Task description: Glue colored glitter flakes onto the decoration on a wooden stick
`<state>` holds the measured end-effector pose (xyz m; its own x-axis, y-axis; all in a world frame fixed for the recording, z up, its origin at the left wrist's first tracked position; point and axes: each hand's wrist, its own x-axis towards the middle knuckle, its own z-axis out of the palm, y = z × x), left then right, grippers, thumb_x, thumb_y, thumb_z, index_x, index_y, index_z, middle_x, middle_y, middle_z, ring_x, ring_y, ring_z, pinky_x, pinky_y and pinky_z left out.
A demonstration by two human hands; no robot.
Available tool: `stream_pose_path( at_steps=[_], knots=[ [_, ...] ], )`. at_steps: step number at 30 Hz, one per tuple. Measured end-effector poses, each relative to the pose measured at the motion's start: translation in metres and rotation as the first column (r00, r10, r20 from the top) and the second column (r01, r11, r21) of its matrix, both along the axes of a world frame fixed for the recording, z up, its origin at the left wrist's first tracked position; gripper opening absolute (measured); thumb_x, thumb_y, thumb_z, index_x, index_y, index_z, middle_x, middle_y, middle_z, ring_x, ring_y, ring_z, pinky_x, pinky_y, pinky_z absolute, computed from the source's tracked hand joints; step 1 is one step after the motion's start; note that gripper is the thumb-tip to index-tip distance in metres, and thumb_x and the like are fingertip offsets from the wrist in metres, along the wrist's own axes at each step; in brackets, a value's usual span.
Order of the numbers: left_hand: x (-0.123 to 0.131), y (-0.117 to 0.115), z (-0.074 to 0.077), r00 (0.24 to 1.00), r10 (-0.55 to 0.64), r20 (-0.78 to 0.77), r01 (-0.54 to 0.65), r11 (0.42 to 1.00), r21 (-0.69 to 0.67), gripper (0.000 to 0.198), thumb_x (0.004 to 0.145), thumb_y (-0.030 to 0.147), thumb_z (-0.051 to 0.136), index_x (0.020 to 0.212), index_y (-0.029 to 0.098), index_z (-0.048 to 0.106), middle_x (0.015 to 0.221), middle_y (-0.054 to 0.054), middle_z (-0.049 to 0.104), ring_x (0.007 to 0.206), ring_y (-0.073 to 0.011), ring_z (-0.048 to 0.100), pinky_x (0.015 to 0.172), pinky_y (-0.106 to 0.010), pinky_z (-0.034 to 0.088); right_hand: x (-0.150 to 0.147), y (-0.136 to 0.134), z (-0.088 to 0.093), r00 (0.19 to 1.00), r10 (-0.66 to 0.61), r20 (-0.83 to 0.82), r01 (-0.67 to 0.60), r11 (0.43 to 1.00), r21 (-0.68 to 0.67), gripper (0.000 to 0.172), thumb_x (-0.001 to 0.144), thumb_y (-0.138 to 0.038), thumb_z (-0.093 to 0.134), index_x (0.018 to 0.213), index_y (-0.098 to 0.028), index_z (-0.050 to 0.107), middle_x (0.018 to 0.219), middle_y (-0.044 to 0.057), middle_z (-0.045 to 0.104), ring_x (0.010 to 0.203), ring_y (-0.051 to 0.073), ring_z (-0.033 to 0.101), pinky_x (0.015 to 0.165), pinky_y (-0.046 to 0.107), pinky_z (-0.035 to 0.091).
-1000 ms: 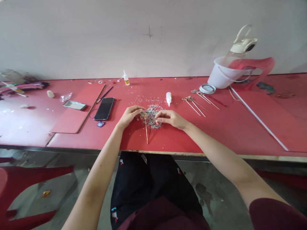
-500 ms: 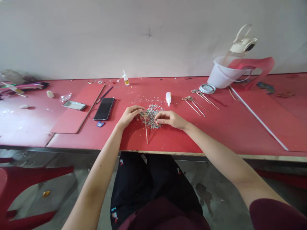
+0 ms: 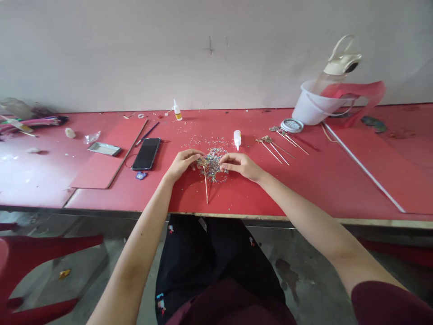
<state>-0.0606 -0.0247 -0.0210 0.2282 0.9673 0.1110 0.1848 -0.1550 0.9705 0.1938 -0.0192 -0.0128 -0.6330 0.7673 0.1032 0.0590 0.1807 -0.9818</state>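
Note:
A pile of tiny multicoloured bits [image 3: 216,168] lies on the red tabletop in front of me. My left hand [image 3: 183,164] is at the pile's left side, its fingertips closed on the top end of a thin stick [image 3: 206,188]. The stick's shaft points down toward the table's near edge, and its top is partly hidden by my fingers and blends with the bits. At the pile's right side is my right hand [image 3: 242,165], thumb and fingers brought together in a pinch. Whatever is between those fingertips is too small to make out.
Behind the pile lies a white squeeze bottle [image 3: 237,140]; another bottle [image 3: 177,111] stands near the wall. Several sticks with bit-covered tops [image 3: 267,139] lie to the right, near a round lidded tin [image 3: 292,125] and white bucket [image 3: 313,106]. A phone [image 3: 146,154] is left.
My right hand's fingertips have shifted slightly up and to the right at the edge of the pile. My left hand and the stick stay nearly in place.

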Motion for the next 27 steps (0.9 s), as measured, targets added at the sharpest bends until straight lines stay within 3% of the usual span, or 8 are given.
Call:
stream_pose_path(
  at_steps=[3,12,20,27],
  knots=[
    [0.0,0.0,0.0,1.0,0.001,0.005,-0.001,1.0,0.004,0.031,0.084,0.04,0.063,0.099,0.015,0.071,0.088,-0.005,0.07,0.059,-0.0093,0.058,0.056,-0.022,0.047,-0.001,0.002,-0.003,1.0,-0.011,0.016,0.01,1.0,0.017,0.023,0.079,-0.039,0.071,0.092,-0.02,0.067,0.089,0.003,0.066,0.083,0.015,0.06,0.08,0.033,0.046],
    [-0.001,-0.001,0.001,1.0,0.001,-0.008,-0.001,1.0,0.002,0.029,0.085,0.038,0.062,0.1,0.014,0.07,0.093,-0.006,0.07,0.058,-0.0086,0.057,0.056,-0.021,0.048,-0.002,-0.008,0.004,0.982,0.184,0.032,-0.183,0.983,-0.027,0.022,0.081,-0.039,0.069,0.092,-0.02,0.065,0.084,0.002,0.067,0.079,0.014,0.061,0.077,0.032,0.048],
    [-0.001,0.0,0.0,1.0,-0.011,0.002,0.011,1.0,0.002,0.029,0.085,0.038,0.061,0.1,0.014,0.07,0.091,-0.006,0.07,0.059,-0.0089,0.058,0.056,-0.021,0.048,-0.006,0.001,-0.005,1.0,-0.019,-0.004,0.019,1.0,0.012,0.025,0.079,-0.04,0.071,0.093,-0.02,0.066,0.088,0.003,0.066,0.08,0.015,0.059,0.076,0.032,0.047],
    [0.0,-0.001,0.002,1.0,-0.005,-0.011,0.005,1.0,-0.006,0.03,0.084,0.039,0.061,0.1,0.014,0.07,0.094,-0.007,0.07,0.058,-0.0084,0.057,0.056,-0.021,0.048,-0.006,-0.009,0.003,0.985,0.17,0.018,-0.17,0.985,-0.022,0.023,0.081,-0.04,0.069,0.093,-0.02,0.066,0.087,0.003,0.067,0.081,0.014,0.062,0.078,0.032,0.048]
  ],
)
